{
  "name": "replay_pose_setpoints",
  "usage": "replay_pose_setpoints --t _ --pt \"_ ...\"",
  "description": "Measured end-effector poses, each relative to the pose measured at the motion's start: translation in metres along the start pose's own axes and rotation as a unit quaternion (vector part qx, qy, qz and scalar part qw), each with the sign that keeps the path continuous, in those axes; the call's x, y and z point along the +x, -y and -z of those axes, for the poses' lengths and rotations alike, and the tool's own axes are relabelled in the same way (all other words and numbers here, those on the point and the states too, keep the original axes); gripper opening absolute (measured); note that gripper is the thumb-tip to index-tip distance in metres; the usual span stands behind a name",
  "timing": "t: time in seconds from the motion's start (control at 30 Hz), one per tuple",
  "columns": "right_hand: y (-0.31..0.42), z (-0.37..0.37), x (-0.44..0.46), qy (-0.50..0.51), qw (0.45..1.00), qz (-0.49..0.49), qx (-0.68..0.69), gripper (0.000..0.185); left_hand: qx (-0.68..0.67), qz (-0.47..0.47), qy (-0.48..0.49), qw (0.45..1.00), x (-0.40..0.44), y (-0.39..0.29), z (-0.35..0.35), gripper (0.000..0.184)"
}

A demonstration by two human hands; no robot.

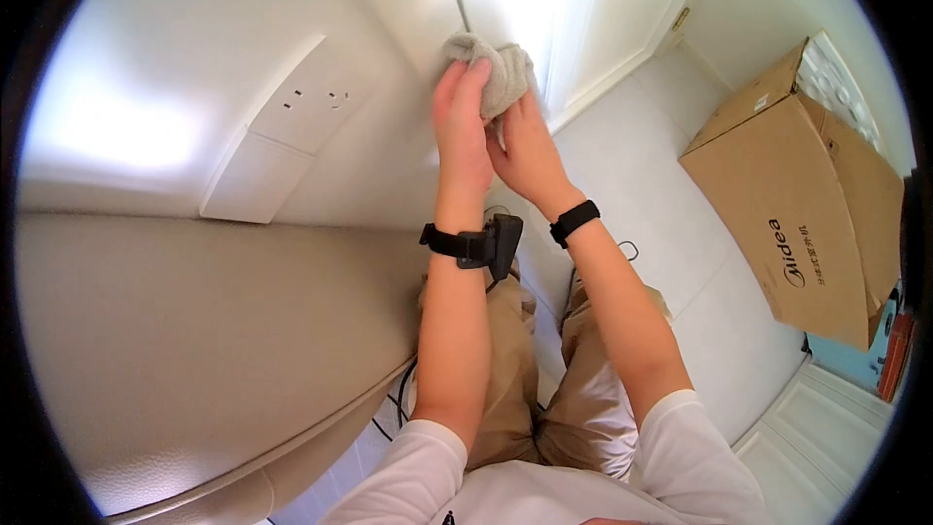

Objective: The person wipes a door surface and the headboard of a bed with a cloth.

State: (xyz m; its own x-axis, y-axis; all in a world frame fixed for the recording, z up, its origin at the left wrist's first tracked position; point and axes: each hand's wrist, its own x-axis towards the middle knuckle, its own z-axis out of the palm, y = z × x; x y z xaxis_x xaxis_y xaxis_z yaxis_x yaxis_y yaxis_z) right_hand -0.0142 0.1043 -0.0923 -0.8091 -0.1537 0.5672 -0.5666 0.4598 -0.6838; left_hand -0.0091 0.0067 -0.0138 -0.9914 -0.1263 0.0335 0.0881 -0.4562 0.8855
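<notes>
A bunched grey cloth (507, 78) is held up between both hands, close to the wall corner beside a bright white panel. My left hand (461, 126) grips it from the left, with the fingers curled over its near side. On the other side, my right hand (530, 151) is closed against the lower right part of the cloth; some of its fingertips are hidden behind the fabric. Black straps circle both wrists, and a black device (498, 245) sits on the left one.
White wall sockets (311, 102) are at the left, above a beige leather seat (224, 331). A large cardboard box (792, 214) stands on the pale tiled floor (632, 165) at the right. Black cables (400, 399) hang beside the seat.
</notes>
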Motion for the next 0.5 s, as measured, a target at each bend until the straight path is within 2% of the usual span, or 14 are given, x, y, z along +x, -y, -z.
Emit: replay_pose_setpoints --t 0.1,0.2,0.3,0.4,0.5 --pt "0.008 0.006 0.009 -0.056 0.997 -0.02 0.044 0.061 -0.063 -0.046 -0.049 0.996 0.001 -0.001 0.009 0.027" --pt "0.016 0.016 0.015 -0.07 0.992 -0.04 0.102 0.057 -0.159 -0.014 -0.073 0.984 -0.004 -0.008 0.012 0.029" --pt "0.014 0.017 0.019 -0.078 0.986 -0.014 0.143 0.056 -0.204 -0.01 -0.048 0.978 -0.003 -0.011 0.016 0.031" --pt "0.017 0.023 0.02 -0.137 0.987 0.028 0.085 0.058 -0.218 -0.019 -0.028 0.975 -0.002 -0.018 0.013 0.033" --pt "0.029 0.036 0.017 -0.147 0.986 0.034 0.067 0.061 -0.179 -0.046 -0.013 0.983 -0.006 -0.026 0.009 0.03"
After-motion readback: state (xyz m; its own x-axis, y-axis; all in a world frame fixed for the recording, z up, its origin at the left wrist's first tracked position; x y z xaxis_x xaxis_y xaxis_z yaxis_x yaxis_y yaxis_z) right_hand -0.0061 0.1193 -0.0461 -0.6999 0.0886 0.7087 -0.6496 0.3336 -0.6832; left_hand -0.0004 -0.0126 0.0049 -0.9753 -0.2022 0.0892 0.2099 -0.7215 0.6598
